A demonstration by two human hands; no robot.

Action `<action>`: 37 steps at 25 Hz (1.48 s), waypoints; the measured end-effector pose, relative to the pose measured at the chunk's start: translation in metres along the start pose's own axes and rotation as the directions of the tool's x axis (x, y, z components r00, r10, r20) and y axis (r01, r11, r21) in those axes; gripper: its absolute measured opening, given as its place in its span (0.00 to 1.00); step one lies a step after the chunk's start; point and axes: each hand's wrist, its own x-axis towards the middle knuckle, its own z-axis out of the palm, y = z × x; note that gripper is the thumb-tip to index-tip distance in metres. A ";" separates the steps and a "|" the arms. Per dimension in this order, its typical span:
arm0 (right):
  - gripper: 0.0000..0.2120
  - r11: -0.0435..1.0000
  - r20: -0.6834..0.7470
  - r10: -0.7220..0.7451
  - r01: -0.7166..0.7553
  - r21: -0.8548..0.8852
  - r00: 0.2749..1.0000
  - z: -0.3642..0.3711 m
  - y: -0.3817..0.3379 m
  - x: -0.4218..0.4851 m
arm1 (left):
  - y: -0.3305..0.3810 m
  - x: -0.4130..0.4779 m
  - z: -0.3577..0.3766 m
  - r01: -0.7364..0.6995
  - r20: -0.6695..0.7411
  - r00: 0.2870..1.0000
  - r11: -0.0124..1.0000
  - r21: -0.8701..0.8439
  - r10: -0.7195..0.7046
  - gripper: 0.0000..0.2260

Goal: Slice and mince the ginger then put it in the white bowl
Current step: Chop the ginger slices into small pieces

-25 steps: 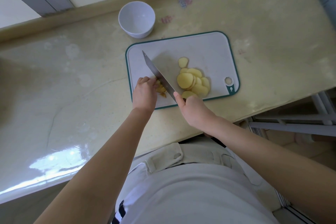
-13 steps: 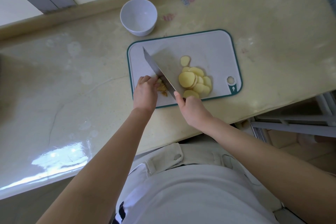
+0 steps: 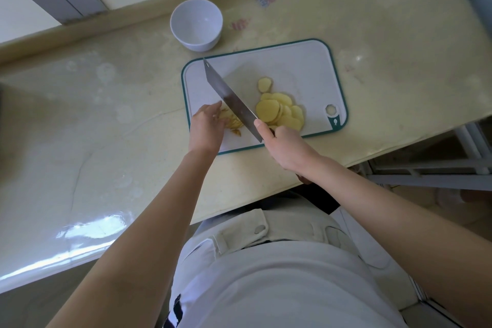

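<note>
Clenching the knife [image 3: 231,100] in the right hand [image 3: 285,147], pressing relaxed fingers of the left hand [image 3: 205,126] on the ginger [image 3: 233,123], person is slicing; mincing and white bowl [image 3: 196,24] are waiting.

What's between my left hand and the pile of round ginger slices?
Head view: the knife blade, gripped by the right hand, and thin cut ginger pieces by the left hand.
</note>
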 end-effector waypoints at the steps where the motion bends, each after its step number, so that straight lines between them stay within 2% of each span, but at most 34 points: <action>1: 0.30 1.000 -0.010 0.001 -0.001 0.004 1.000 0.000 0.000 -0.002 | -0.001 0.000 0.001 0.006 -0.004 1.000 1.000 -0.012 -0.006 0.16; 7: 0.30 1.000 -0.028 0.002 -0.002 0.005 1.000 -0.003 -0.007 -0.012 | -0.003 -0.002 0.003 -0.015 -0.045 0.999 0.999 0.037 0.017 0.10; 13: 0.30 0.996 -0.012 0.007 -0.008 -0.092 1.000 0.000 -0.012 -0.017 | -0.004 -0.001 0.005 -0.048 -0.057 0.997 0.991 0.129 0.056 0.09; 16: 0.26 0.991 0.027 -0.009 0.013 -0.133 1.000 0.001 -0.011 -0.016 | -0.004 -0.001 0.006 -0.053 -0.064 0.996 0.990 0.133 0.062 0.09; 20: 0.26 0.997 0.037 -0.006 0.008 -0.077 0.999 0.002 -0.008 -0.013 | -0.004 0.000 0.005 -0.063 -0.061 0.995 0.986 0.154 0.073 0.09; 27: 0.27 0.995 0.055 0.012 -0.006 -0.099 0.998 0.002 -0.012 -0.008 | -0.006 0.004 0.003 -0.085 -0.022 0.996 0.975 0.207 0.092 0.08; 37: 0.26 0.997 0.050 0.025 -0.021 -0.068 0.998 0.021 -0.001 0.005 | -0.007 0.003 0.002 -0.087 -0.032 0.995 0.981 0.175 0.094 0.07</action>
